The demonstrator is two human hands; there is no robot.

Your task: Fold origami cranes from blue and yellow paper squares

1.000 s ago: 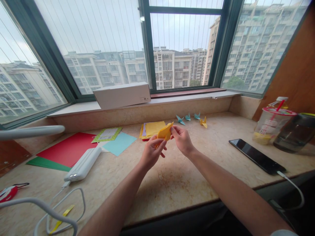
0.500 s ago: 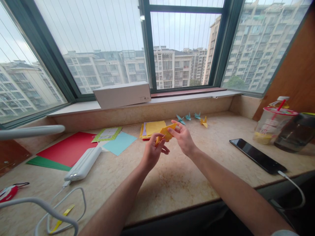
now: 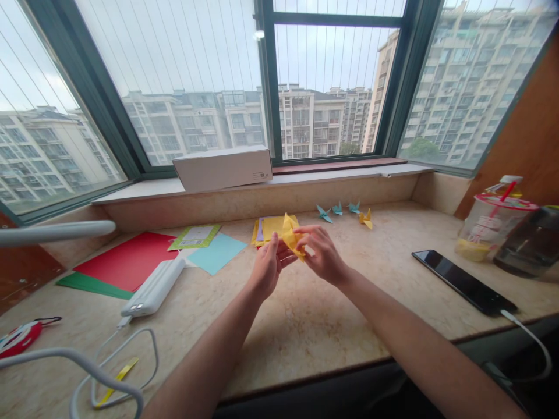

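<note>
Both of my hands hold a partly folded yellow paper [image 3: 290,234] in the air above the marble counter [image 3: 305,314]. My left hand [image 3: 267,269] pinches its left side with thumb and fingers. My right hand [image 3: 322,254] pinches its right side, fingers curled round the lower flap. Just behind the hands lies a stack of yellow paper sheets [image 3: 268,227]. Further back to the right stand three small blue paper cranes [image 3: 337,209] and one yellow crane [image 3: 365,219].
Red [image 3: 131,259], green [image 3: 89,284] and light blue [image 3: 217,252] sheets lie at left beside a white power bank [image 3: 154,287] with a cable [image 3: 109,372]. A white box [image 3: 223,167] sits on the sill. At right lie a phone [image 3: 463,282], a plastic cup [image 3: 491,224] and a dark jug [image 3: 530,241].
The yellow paper has been turned from a flatter, sideways pose to stand more upright between my hands, and my hands have closed in on it. My view has shifted slightly.
</note>
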